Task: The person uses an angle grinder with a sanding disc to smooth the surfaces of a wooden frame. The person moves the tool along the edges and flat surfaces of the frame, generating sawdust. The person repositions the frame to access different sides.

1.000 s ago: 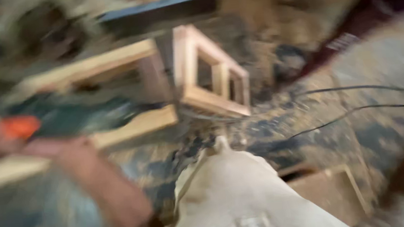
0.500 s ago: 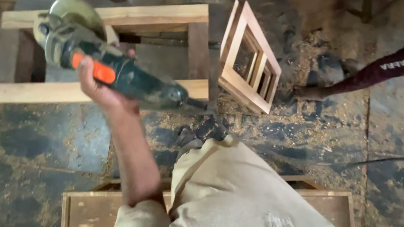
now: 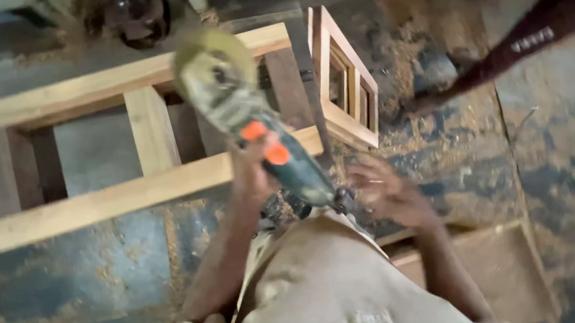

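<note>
Looking straight down here: the left hand (image 3: 250, 172) has its fingers wrapped tight around the body of an angle grinder (image 3: 256, 126), a dark green tool with bright orange patches on the grip. Its round disc end sits up top, dusty and yellowish, and it's blurred, so I can't make out the disc surface itself. The grinder hangs over a wooden frame (image 3: 137, 137) lying flat on the floor, made of pale, squared planks with two long rails and short cross pieces between them, smooth-looking with sharp edges.

The right hand (image 3: 385, 191) is just beside the tail end of the grinder, where the cord comes out. It's smeared with motion; the fingers look spread and loose, not holding anything, but whether they touch the tool I can't tell.

A smaller wooden frame (image 3: 343, 79) stands tilted on its edge just right of the big one, with little window-like openings in it. The floor (image 3: 561, 156) is dark, rough stone slabs dusted all over with sawdust and shavings. A flat wooden panel (image 3: 501, 267) lies at the bottom right. Someone else's dark maroon sleeve (image 3: 535, 36) cuts across the top right corner.
</note>
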